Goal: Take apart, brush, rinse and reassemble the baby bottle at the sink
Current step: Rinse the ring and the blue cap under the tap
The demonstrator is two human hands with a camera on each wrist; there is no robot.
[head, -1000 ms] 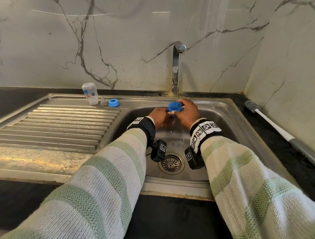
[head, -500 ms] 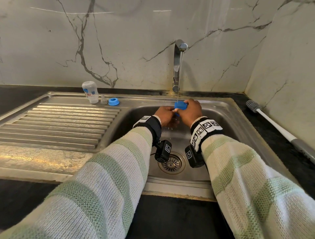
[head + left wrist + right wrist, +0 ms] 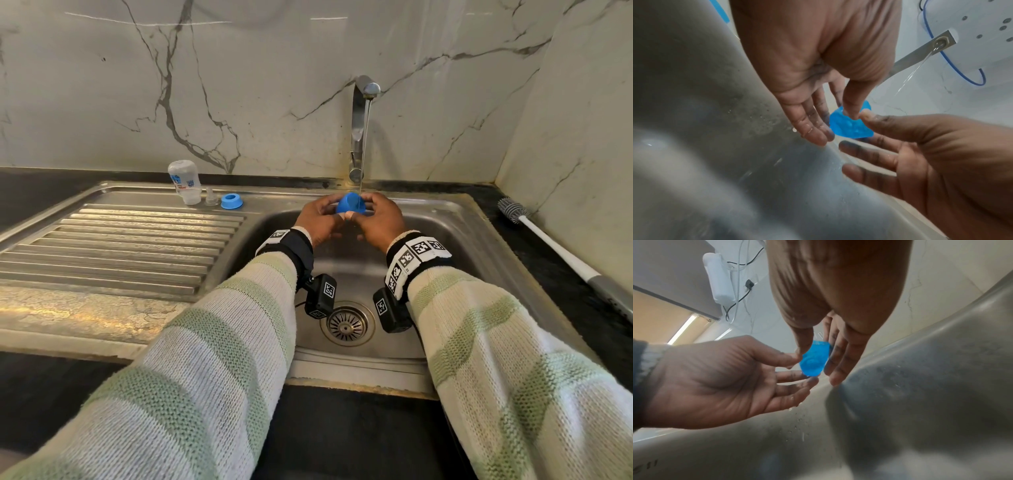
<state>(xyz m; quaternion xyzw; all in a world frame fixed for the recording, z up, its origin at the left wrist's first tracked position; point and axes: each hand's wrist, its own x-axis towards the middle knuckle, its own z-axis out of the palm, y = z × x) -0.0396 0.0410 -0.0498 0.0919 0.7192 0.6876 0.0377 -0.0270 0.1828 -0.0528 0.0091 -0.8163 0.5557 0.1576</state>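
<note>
The stainless steel sink (image 3: 479,219) sits in a dark bench (image 3: 565,274), its ribbed draining board to the left. At the far edge of that board the inverted clear plastic bottle body (image 3: 185,186), a small clear teat (image 3: 210,198) and a blue screw ring (image 3: 232,201) stand side by side, already apart. Over the basin, the left hand (image 3: 318,222) and right hand (image 3: 380,222) together pinch the translucent blue dome cap (image 3: 351,204) by thumb and fingertips under the thin stream from the steel tap (image 3: 359,130). Rinsing looks to be the step in hand. Next the cap probably needs turning to flush its inside, then setting down by the ring.
</note>
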